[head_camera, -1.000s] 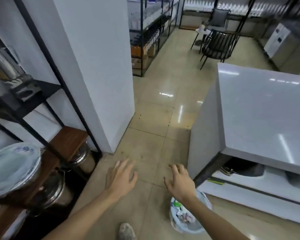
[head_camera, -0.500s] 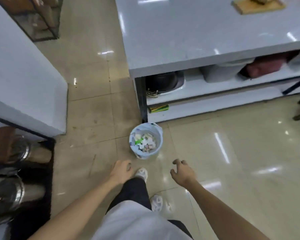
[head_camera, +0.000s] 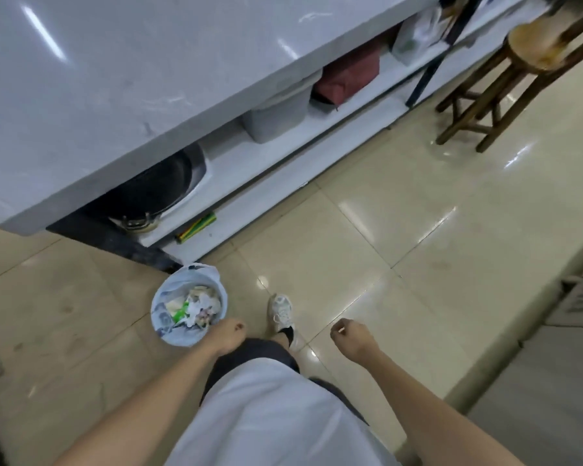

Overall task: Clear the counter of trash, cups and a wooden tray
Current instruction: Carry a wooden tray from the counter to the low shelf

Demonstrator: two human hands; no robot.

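Note:
A small bin [head_camera: 169, 326] lined with a pale bag stands on the floor by the counter's corner, filled with crumpled trash [head_camera: 196, 309]. My left hand [head_camera: 228, 334] hangs just right of the bin's rim, fingers curled, holding nothing. My right hand [head_camera: 352, 338] hangs further right over the floor tiles, fingers loosely curled and empty. The white counter [head_camera: 115, 79] fills the upper left; the part of its top in view is bare. No cups or wooden tray are in view.
Under the counter a shelf holds a dark wok [head_camera: 159, 186], a grey bin [head_camera: 276, 116], a maroon bag [head_camera: 349, 75] and a plastic bag [head_camera: 414, 35]. A wooden stool [head_camera: 525, 58] stands at upper right. A cabinet edge [head_camera: 532, 331] runs along the right.
My view has swung right and down along the counter. The wooden tray has left the view. Both hands have curled their fingers and dropped beside my body; the stool has come into view.

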